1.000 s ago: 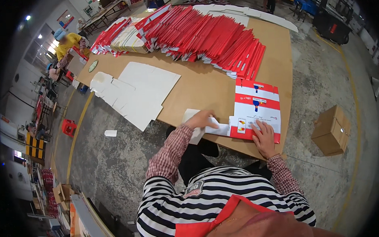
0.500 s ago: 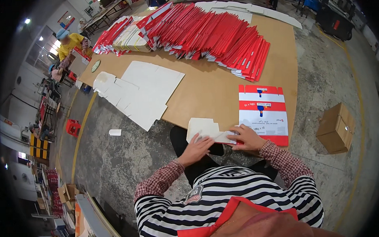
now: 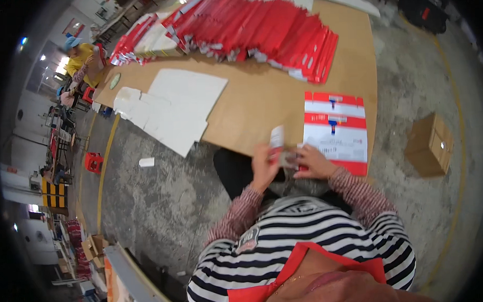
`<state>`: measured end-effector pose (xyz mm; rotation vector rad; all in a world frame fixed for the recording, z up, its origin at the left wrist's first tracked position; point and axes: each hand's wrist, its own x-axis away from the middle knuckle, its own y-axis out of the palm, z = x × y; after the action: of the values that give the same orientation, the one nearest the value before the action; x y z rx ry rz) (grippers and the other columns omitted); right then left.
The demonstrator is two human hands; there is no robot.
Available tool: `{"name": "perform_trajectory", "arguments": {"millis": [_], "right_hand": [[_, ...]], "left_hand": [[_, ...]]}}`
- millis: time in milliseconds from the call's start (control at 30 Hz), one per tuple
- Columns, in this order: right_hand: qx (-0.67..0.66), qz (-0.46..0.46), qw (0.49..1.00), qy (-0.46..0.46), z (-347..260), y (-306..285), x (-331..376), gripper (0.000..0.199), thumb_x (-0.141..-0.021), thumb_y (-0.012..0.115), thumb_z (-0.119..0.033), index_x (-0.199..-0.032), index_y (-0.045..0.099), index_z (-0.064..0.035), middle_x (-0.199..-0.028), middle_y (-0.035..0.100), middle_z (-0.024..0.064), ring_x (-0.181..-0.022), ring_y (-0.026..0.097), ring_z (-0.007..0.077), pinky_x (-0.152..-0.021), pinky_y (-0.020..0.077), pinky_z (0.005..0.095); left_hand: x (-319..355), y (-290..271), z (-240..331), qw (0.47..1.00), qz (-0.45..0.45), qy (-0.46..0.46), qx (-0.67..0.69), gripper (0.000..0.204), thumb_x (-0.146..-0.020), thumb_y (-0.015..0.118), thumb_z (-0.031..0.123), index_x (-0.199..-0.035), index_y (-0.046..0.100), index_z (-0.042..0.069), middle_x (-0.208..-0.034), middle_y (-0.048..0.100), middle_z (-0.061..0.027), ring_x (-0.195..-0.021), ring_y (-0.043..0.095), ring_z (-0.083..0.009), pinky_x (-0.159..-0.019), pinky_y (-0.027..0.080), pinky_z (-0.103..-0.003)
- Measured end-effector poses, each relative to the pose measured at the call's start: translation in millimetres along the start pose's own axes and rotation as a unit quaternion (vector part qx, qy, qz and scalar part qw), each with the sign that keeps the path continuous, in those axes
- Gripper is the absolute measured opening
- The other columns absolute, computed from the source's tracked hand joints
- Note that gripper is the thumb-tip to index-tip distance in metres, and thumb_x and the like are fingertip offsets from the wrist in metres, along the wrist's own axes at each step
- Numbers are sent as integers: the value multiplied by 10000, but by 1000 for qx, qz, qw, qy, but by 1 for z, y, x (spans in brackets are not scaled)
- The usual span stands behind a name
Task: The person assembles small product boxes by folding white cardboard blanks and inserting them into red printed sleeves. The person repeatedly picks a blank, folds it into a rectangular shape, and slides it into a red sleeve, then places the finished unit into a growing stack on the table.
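Observation:
At the table's near edge, my left hand [image 3: 264,165] is closed on a small red-and-white cardboard carton blank [image 3: 276,137], part of which stands up above the fingers. Motion smears the piece, so its folds do not show clearly. My right hand [image 3: 315,162] grips the other end of the same blank, fingers bent over it. Beside the right hand, a stack or single sheet of flat printed carton blanks [image 3: 334,134], red and white with blue marks, lies at the table's right edge.
A long row of folded red cartons [image 3: 258,30] leans across the far table [image 3: 240,108]. Plain white cardboard sheets [image 3: 181,100] overhang its left edge. A brown box [image 3: 430,144] stands on the floor at right. A person in yellow [image 3: 81,63] works at far left.
The blank lay flatter with its pale inside showing; now its left part is folded upright. My left hand has moved right and up, closing on it. The view has shifted slightly.

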<state>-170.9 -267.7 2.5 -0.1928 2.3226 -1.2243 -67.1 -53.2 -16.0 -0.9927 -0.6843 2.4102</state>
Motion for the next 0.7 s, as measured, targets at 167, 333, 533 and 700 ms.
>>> {"name": "perform_trajectory", "arguments": {"millis": [167, 333, 533, 700], "right_hand": [[33, -51, 995, 74, -3, -22, 31, 690, -632, 829, -320, -1249, 598, -112, -1290, 531, 184, -1192, 495, 375, -998, 405, 473], [107, 45, 974, 195, -5, -42, 46, 840, -676, 838, -215, -1425, 466, -137, -1489, 408, 133, -1382, 368, 346, -1145, 314, 464], [92, 45, 972, 212, 1, -36, 49, 845, -700, 829, -324, -1434, 457, -136, -1504, 389, 113, -1391, 359, 330, -1162, 299, 468], [88, 48, 969, 227, -1, -34, 47, 857, -689, 826, -359, -1432, 461, -136, -1504, 389, 113, -1393, 357, 329, -1169, 288, 475]], "left_hand": [[-40, 15, 14, 944, -270, 158, -103, 1096, -712, 627, 745, -1499, 328, 44, -1568, 269, -212, -1449, 231, -430, -1144, 142, -632], [-51, 27, 1, 955, -250, 146, -65, 1099, -760, 551, 760, -1511, 273, 8, -1567, 257, -223, -1457, 229, -396, -1147, 155, -606], [-55, 39, -1, 953, -253, 143, -85, 1099, -757, 509, 788, -1500, 289, 9, -1548, 285, -228, -1443, 256, -391, -1143, 167, -606], [-54, 38, -4, 953, -256, 138, -81, 1108, -750, 486, 808, -1494, 306, 7, -1533, 310, -231, -1437, 265, -399, -1138, 168, -608]]}}
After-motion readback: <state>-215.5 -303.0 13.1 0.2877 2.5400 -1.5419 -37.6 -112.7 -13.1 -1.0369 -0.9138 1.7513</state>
